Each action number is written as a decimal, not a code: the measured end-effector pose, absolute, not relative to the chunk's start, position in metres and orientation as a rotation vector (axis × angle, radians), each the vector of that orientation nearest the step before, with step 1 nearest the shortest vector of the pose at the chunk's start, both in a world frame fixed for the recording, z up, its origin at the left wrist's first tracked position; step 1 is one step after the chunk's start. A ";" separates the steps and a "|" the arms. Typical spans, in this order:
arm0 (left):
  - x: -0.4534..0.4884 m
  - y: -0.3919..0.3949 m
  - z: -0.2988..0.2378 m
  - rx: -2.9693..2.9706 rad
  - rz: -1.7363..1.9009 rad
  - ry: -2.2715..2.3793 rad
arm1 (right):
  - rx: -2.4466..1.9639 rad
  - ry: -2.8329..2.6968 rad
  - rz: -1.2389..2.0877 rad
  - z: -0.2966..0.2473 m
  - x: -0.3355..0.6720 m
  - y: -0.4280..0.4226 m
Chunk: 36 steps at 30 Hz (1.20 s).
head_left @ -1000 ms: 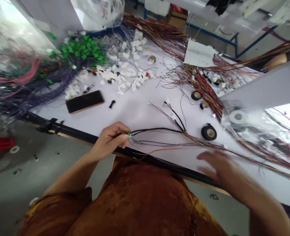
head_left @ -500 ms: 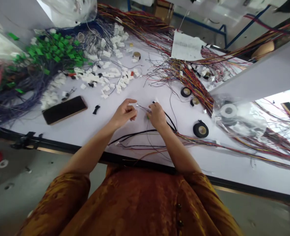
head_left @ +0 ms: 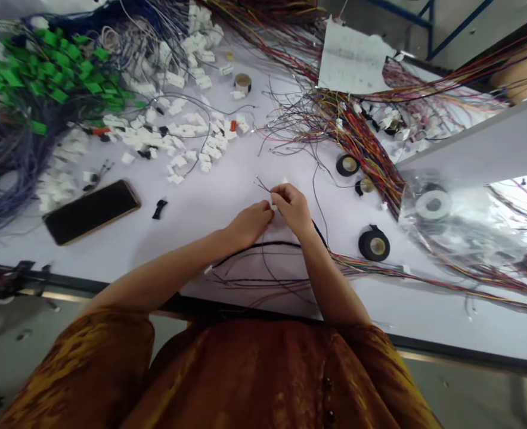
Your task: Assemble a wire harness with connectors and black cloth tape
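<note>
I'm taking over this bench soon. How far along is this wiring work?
Done, it seems: wires ending in green connectors and many white connectors lie gathered. In hand: the left hand and right hand work thin wires together, near a black wire. Left, probably: the multicoloured wire bundle, its ends still spread out.

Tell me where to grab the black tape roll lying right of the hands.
Pinch the black tape roll across its outer wall, coming straight down from above. It lies flat with its core facing up, and the coloured wires run close along its near side, so avoid approaching from there.
</note>
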<state>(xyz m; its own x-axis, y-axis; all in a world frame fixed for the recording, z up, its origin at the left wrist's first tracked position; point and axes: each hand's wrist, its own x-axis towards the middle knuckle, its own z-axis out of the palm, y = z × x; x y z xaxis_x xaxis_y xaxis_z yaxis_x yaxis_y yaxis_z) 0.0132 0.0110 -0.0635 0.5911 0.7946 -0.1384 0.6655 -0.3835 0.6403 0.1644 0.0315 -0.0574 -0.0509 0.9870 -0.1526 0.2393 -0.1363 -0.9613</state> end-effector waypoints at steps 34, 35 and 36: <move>-0.045 -0.001 -0.073 0.630 1.013 1.084 | -1.236 -1.482 1.578 -0.056 0.136 0.009; -0.045 -0.001 -0.074 0.636 1.014 1.092 | -1.238 -1.473 1.598 -0.056 0.136 0.009; -0.045 -0.001 -0.074 0.648 1.012 1.100 | -1.238 -1.459 1.620 -0.056 0.136 0.009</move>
